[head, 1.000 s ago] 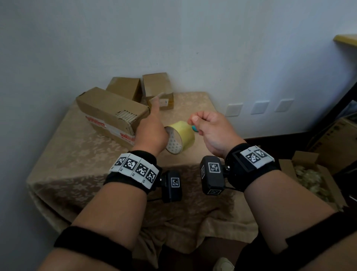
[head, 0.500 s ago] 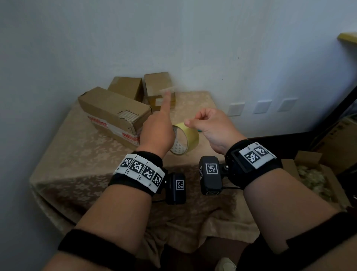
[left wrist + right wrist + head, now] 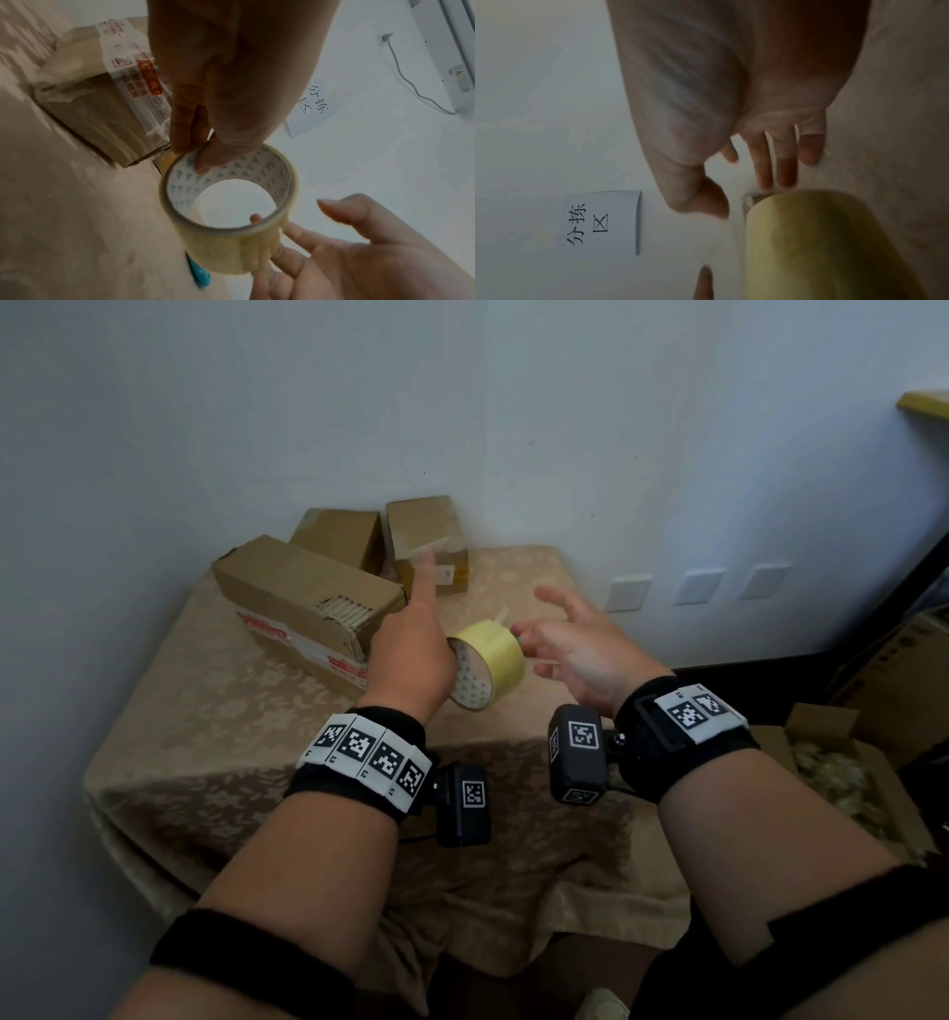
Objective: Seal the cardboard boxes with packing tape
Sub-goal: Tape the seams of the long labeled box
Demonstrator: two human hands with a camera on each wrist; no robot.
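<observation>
Left hand (image 3: 411, 654) grips the tape roll (image 3: 490, 667); right hand (image 3: 575, 644), fingers spread, seemingly just touches it.

Soft, even light fills the head view, dimmer toward its 7 o'clock corner, with wide-angle bending at the edges. Both wrist views are dark, grainy and motion-blurred, brightest on the wall (image 3: 359, 60).

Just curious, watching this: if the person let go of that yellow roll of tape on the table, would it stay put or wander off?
The tape roll is a hollow ring, so on its curved side it would probably roll. The left hand pinches its rim easily, suggesting it's light. The soft tablecloth might slow it.
</observation>
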